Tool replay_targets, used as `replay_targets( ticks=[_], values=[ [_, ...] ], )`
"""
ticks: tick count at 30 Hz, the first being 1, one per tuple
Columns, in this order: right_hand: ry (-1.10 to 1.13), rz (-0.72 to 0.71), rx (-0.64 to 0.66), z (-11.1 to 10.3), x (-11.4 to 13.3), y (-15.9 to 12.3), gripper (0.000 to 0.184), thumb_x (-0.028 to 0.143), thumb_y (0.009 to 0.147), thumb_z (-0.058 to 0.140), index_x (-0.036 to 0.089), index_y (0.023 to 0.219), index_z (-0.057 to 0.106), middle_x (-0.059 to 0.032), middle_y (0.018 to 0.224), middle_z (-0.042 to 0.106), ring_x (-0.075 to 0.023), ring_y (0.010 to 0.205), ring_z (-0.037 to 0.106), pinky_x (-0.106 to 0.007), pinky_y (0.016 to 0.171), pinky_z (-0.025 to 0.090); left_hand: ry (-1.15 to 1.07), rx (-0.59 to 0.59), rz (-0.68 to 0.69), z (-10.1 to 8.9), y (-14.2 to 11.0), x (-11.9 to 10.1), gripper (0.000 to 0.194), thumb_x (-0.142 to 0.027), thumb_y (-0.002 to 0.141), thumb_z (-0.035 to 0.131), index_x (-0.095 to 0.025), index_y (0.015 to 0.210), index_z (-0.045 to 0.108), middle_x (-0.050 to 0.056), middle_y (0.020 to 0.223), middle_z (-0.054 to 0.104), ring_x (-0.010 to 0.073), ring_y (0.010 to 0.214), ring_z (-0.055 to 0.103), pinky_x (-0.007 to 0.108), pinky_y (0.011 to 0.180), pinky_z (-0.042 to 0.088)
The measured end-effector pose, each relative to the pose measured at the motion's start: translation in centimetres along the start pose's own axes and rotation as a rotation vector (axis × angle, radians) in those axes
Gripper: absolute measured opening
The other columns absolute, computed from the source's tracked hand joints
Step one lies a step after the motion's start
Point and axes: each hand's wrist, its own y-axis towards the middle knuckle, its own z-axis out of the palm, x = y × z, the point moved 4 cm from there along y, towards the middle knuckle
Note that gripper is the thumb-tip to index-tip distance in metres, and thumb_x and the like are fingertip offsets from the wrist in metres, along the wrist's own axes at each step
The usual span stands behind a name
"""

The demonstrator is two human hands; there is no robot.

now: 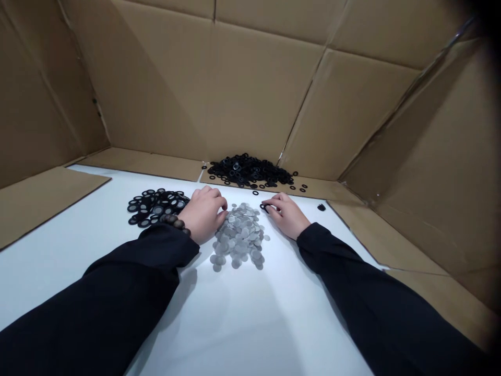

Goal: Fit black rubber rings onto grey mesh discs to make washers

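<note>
The left hand (202, 214) and the right hand (286, 215) stand apart on a white table (235, 324), with a loose heap of grey mesh discs (238, 235) between them. The right hand's fingers (274, 201) appear to pinch a small black ring (265, 208) by its rim, just off the heap's upper right edge. The left hand's fingers (219, 198) rest at the heap's upper left edge, but I cannot tell from here whether they hold a disc. A wooden bead bracelet (174, 223) circles the left wrist.

Counting from the heap, a spread of black rings (154, 207) lies at 10 o'clock, many with grey centres, perhaps discs seated inside. A larger mound of black rings (248, 169) sits at 12 o'clock, and a stray black ring (321, 207) lies near 2 o'clock. Cardboard walls (176, 89) enclose the scene.

The discs look thin, light and easily bent, so I'd slide one to the heap's edge and lift it by the rim. The rings look soft, springy and light, best pinched at the rim between thumb and fingertip.
</note>
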Motion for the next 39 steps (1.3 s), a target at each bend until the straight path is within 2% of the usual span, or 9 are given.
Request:
replay_targets(
  ticks=[4, 7, 13, 16, 21, 23, 27, 32, 39],
  values=[
    [0.187, 0.137, -0.056, -0.4, 0.7, -0.9, 0.025, 0.030, 0.087, 0.054, 0.017, 0.101, 0.070, -0.0081, 0.089, 0.065, -0.0192, 0.079, 0.060, -0.038, 0.079, 0.051, -0.188, -0.020, -0.039, 0.3, 0.2, -0.8, 0.021, -0.028, 0.087, 0.050, -0.018, 0.090, 0.068, 0.008, 0.096, 0.066, 0.0252, 0.099, 0.053, 0.039, 0.092, 0.039],
    [0.510, 0.240, -0.082, 0.0, 2.9, -1.4, 0.030, 0.036, 0.080, 0.065, 0.017, 0.102, 0.064, -0.0048, 0.083, 0.067, -0.0170, 0.074, 0.062, -0.034, 0.073, 0.053, -0.453, -0.003, -0.136, 0.7, 0.3, -1.3, 0.021, -0.031, 0.087, 0.051, -0.018, 0.092, 0.067, 0.006, 0.096, 0.068, 0.0212, 0.092, 0.058, 0.032, 0.084, 0.043],
    [0.825, 0.263, -0.070, 1.0, 7.1, -2.0, 0.023, 0.036, 0.075, 0.072, 0.018, 0.086, 0.064, -0.0026, 0.078, 0.067, -0.0146, 0.068, 0.062, -0.029, 0.064, 0.053, -0.770, 0.108, -0.250, 2.0, 0.2, -2.2, 0.025, -0.040, 0.085, 0.055, -0.017, 0.086, 0.066, 0.000, 0.076, 0.065, 0.0131, 0.063, 0.053, 0.024, 0.061, 0.041],
    [0.763, 0.246, -0.064, 1.0, 6.8, -2.2, 0.021, 0.035, 0.083, 0.064, 0.018, 0.094, 0.065, -0.0039, 0.084, 0.068, -0.0150, 0.068, 0.062, -0.030, 0.065, 0.052, -0.791, 0.123, -0.315, 2.4, 0.2, -2.0, 0.025, -0.041, 0.083, 0.055, -0.017, 0.080, 0.063, -0.003, 0.065, 0.057, 0.0112, 0.056, 0.046, 0.023, 0.054, 0.036],
    [0.220, 0.052, 0.007, 0.8, 5.8, -2.2, 0.019, 0.030, 0.085, 0.061, 0.019, 0.096, 0.070, -0.0062, 0.090, 0.064, -0.0176, 0.078, 0.058, -0.034, 0.074, 0.047, -0.807, 0.063, -0.363, 2.2, 0.3, -1.4, 0.022, -0.037, 0.082, 0.057, -0.016, 0.077, 0.060, -0.003, 0.066, 0.054, 0.0115, 0.060, 0.046, 0.024, 0.057, 0.036],
    [0.146, 0.031, 0.081, 1.1, 5.8, -2.3, 0.015, 0.030, 0.082, 0.064, 0.019, 0.090, 0.071, -0.0050, 0.084, 0.062, -0.0175, 0.077, 0.056, -0.033, 0.072, 0.046, -0.809, 0.058, -0.370, 2.3, 0.3, -1.3, 0.021, -0.036, 0.081, 0.057, -0.016, 0.076, 0.060, -0.003, 0.066, 0.053, 0.0117, 0.061, 0.046, 0.024, 0.058, 0.036],
    [0.232, 0.135, 0.140, 1.1, 5.8, -2.2, 0.011, 0.028, 0.080, 0.065, 0.018, 0.079, 0.067, -0.0014, 0.075, 0.064, -0.0145, 0.068, 0.054, -0.028, 0.064, 0.043, -0.821, 0.052, -0.385, 2.5, 0.2, -1.1, 0.020, -0.035, 0.081, 0.056, -0.016, 0.076, 0.059, -0.003, 0.067, 0.054, 0.0121, 0.062, 0.047, 0.024, 0.060, 0.037],
    [0.387, 0.253, 0.240, 1.1, 5.7, -2.2, 0.022, 0.033, 0.084, 0.057, 0.016, 0.082, 0.071, -0.0029, 0.076, 0.070, -0.0155, 0.067, 0.059, -0.028, 0.065, 0.045, -0.819, 0.040, -0.383, 2.7, 0.1, -0.9, 0.020, -0.035, 0.081, 0.055, -0.016, 0.075, 0.060, -0.002, 0.068, 0.056, 0.0126, 0.063, 0.049, 0.025, 0.061, 0.038],
    [0.680, 0.359, 0.147, 1.1, 5.6, -2.2, 0.022, 0.031, 0.075, 0.068, 0.016, 0.089, 0.073, -0.0053, 0.080, 0.072, -0.0165, 0.070, 0.063, -0.029, 0.065, 0.049, -0.818, 0.058, -0.374, 3.0, 0.1, -0.9, 0.022, -0.037, 0.080, 0.056, -0.016, 0.076, 0.061, -0.003, 0.064, 0.055, 0.0114, 0.057, 0.047, 0.024, 0.057, 0.037]
  ],
)
